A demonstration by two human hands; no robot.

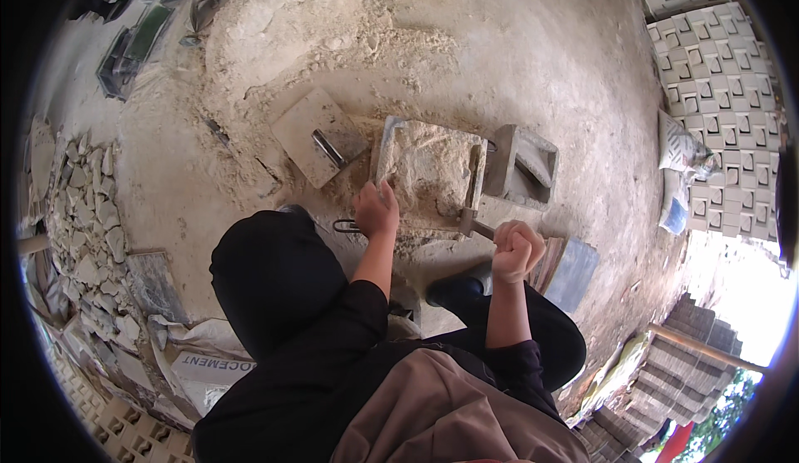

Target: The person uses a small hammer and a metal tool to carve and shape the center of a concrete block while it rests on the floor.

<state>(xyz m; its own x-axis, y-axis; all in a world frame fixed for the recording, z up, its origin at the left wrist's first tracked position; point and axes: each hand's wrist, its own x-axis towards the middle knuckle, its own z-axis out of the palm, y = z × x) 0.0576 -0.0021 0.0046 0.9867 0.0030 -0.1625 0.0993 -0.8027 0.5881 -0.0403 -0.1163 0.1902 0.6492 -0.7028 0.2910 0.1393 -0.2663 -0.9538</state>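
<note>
A square mould [388, 142] filled with crumbly pale mix [433, 167] lies on the floor in front of me. My left hand [377, 207] is closed at its near left corner, fingers curled over the edge. A hammer [483, 229] is gripped by its handle in my right hand [518, 251]. The hammer's head meets the mould's near right corner. By my left wrist, a looped metal handle [345, 226] sticks out. Left of the mould lies a square plate [310, 126] with a metal bar handle. To the right sits a grey box-like frame [520, 167] with a recessed centre.
Loose pale powder [291, 30] covers the floor beyond the mould. Broken pieces [87, 230] are heaped at far left. Patterned blocks [716, 105] are stacked at right, beside sacks [682, 151]. Flat boards [573, 276] lie by my right knee.
</note>
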